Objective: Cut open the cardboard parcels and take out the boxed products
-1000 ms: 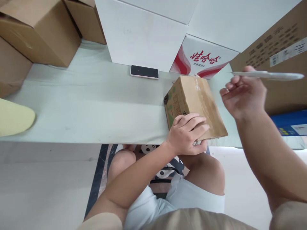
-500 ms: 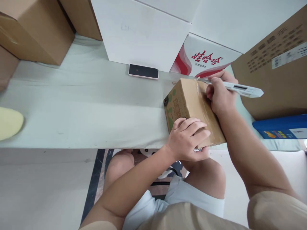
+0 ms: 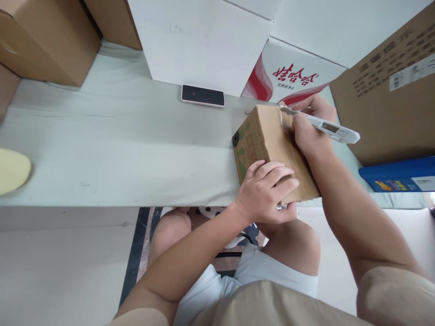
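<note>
a packing room: stacked cardboard cartons (image 3: 44, 40) crowd the table (image 3: 118, 149).

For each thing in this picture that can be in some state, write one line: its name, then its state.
Small cardboard box: closed, taped along the top seam.
Utility knife: tip at the box's far top edge.
Left hand: gripping the box's near end.
Right hand: closed around the knife.
Phone: flat, screen dark.
</note>
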The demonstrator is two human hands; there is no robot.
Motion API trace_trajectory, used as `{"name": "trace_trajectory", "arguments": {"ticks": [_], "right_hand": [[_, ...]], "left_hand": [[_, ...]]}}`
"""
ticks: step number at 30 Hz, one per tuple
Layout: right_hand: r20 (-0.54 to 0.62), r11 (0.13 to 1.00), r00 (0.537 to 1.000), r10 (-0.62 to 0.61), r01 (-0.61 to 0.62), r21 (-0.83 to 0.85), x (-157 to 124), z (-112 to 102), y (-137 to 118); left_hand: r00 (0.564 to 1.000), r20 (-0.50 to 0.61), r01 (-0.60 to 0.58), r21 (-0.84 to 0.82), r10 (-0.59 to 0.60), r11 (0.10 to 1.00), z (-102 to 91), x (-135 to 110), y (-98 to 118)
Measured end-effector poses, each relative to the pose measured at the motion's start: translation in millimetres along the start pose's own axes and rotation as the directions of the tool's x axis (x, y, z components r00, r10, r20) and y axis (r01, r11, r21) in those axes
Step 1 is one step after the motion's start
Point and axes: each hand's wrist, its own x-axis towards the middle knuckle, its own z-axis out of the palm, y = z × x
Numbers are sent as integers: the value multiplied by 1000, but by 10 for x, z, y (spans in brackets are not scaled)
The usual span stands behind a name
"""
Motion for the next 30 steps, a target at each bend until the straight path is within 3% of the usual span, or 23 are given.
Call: {"name": "trace_trajectory", "arguments": {"ticks": [13, 21, 30], "right_hand": [[-32, 1000, 999, -14, 15, 5, -56, -45, -13], [40, 992, 999, 23, -17, -123, -128, -145, -46], [82, 981, 995, 64, -48, -187, -296, -219, -145]], "left_hand": [[998, 66, 18, 11, -19, 1000, 47, -44, -27], [997, -67, -41, 34, 43, 999, 94, -38, -50], [996, 87, 5, 36, -8, 999, 140, -113, -65]]}}
